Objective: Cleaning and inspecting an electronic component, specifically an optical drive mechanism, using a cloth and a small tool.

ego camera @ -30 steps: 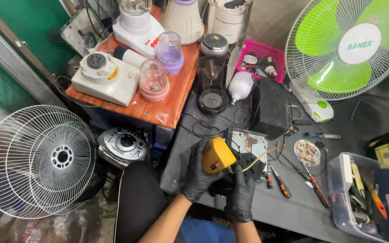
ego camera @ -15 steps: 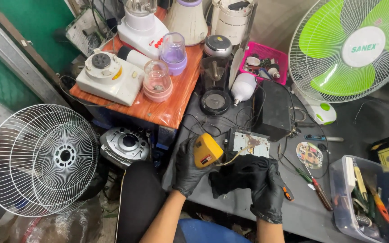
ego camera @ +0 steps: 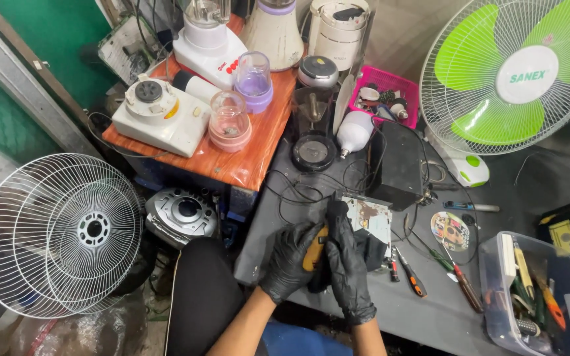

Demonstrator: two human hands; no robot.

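Note:
Both my hands wear black gloves and meet at the near edge of the grey workbench (ego camera: pixel 417 310). My left hand (ego camera: pixel 288 260) grips a small yellow handheld device (ego camera: pixel 313 250) from the left. My right hand (ego camera: pixel 349 264) wraps over the same device from the right and covers most of it. Just beyond my hands lies a small circuit board (ego camera: pixel 372 217) with wires running off it toward a black box (ego camera: pixel 398 165). Most of the yellow device is hidden by my fingers.
A white fan guard (ego camera: pixel 57 234) leans at the left. Blender bases and jars stand on a wooden shelf (ego camera: pixel 245 161). A green-bladed fan (ego camera: pixel 512 72) stands at back right. Screwdrivers (ego camera: pixel 411 277) and a clear tool box (ego camera: pixel 536 296) lie to the right.
My right hand has moved left from the bench onto the yellow device, which now lies between both hands. The view has shifted slightly.

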